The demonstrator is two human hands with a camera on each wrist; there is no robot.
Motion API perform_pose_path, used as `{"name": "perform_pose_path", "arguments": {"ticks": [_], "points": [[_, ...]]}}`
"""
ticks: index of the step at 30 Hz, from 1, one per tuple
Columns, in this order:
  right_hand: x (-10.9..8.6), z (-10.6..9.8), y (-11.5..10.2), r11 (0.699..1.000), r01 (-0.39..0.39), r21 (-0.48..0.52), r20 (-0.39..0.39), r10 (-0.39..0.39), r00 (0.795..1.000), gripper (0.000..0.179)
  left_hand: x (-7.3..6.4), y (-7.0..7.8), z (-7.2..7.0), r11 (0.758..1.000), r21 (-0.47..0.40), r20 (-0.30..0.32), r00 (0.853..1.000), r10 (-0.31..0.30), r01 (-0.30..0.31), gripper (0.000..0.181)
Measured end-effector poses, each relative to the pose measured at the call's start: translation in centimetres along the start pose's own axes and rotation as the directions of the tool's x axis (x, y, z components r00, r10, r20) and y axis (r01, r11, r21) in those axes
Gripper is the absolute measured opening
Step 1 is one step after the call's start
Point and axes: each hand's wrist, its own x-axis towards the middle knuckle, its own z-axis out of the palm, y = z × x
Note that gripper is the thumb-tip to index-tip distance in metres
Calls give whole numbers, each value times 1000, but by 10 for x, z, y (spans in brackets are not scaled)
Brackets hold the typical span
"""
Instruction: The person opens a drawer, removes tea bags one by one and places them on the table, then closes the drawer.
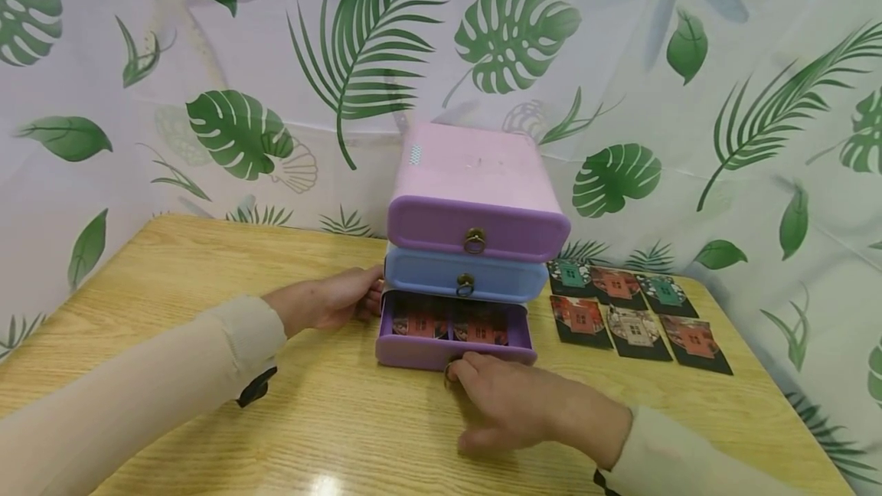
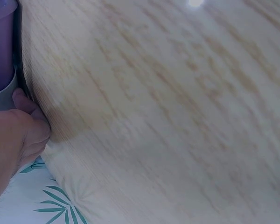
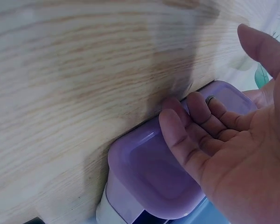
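A three-tier drawer cabinet (image 1: 482, 163) stands near the back of the table, with purple, blue and purple fronts. Its lowest purple drawer (image 1: 413, 352) is pulled out and holds red cards (image 1: 480, 327) in two compartments. My right hand (image 1: 517, 400) is at this drawer's front, index finger hooked at the small metal ring pull (image 3: 210, 99) and thumb held away. The other fingertips lie close against the front panel in the right wrist view. At the cabinet's left side, my left hand (image 1: 338, 297) rests against the wall with loosely bent fingers; the cabinet partly hides them.
Several dark-edged cards with red, green and beige pictures, among them a beige one (image 1: 635, 330), lie in two rows right of the cabinet. A leaf-printed cloth (image 1: 441, 37) hangs behind the wooden table (image 1: 331, 419). The blue middle drawer (image 1: 427, 274) is closed.
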Motion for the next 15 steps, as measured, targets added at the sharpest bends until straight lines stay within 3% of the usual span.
{"name": "perform_pose_path", "arguments": {"ticks": [10,15], "points": [[-18,6,-24,999,50,15,98,-51,994,68,1,2,0,1000,4,-2,1000,8,-8,41],[-26,11,-28,998,61,11,106,-62,992,57,1,-1,0,1000,2,18,1000,17,-17,43]]}}
